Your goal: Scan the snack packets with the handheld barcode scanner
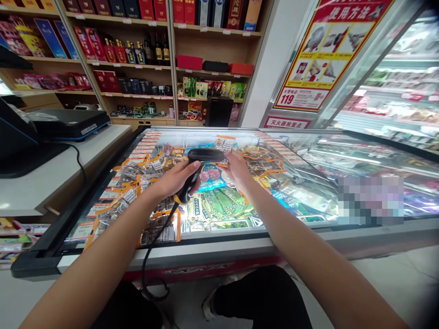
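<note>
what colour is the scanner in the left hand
The scanner is mostly black with a little yellow, seen best in the head view.

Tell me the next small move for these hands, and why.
I'd probably turn the orange-edged packet so its printed label faces the black scanner. The left hand grips the scanner's handle, and the right hand appears to pinch the packet close by the scanner's head; whether the label already lines up with the scan window can't be seen.
</note>
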{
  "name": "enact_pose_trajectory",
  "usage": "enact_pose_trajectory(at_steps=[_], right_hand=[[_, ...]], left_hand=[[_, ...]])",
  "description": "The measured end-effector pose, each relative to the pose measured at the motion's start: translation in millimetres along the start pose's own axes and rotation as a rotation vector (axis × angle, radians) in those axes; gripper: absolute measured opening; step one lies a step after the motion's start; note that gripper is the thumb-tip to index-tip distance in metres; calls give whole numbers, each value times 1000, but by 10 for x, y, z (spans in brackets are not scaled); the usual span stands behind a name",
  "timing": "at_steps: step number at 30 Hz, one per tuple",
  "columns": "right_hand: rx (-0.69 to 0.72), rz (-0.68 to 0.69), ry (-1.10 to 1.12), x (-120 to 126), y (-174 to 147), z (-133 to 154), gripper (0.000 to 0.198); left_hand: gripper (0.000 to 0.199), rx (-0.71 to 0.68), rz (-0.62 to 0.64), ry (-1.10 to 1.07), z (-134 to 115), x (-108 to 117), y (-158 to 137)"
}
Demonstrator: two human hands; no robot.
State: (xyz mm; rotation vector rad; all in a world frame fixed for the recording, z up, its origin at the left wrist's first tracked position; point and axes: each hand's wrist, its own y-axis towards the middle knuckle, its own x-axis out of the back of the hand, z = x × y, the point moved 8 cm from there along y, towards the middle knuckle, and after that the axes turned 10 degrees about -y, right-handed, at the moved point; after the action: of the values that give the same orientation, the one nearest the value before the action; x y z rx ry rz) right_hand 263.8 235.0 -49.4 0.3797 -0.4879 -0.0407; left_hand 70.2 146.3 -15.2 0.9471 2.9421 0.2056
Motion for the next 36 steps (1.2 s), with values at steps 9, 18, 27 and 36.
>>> enact_pose_trajectory(at_steps=[9, 18, 27, 36], right_hand=[[-397, -190, 815, -35, -38, -155, 27], [-219, -66, 529, 252, -115, 100, 23], [230, 229, -987, 1000, -977, 189, 41], [336, 239, -740, 145, -1050, 785, 40]], left_hand=[[51, 82, 24, 21, 167, -75, 38], [54, 64, -43, 36, 118, 25, 37], [53, -119, -277, -137, -316, 444, -45], [54, -141, -379, -303, -467, 661, -126]])
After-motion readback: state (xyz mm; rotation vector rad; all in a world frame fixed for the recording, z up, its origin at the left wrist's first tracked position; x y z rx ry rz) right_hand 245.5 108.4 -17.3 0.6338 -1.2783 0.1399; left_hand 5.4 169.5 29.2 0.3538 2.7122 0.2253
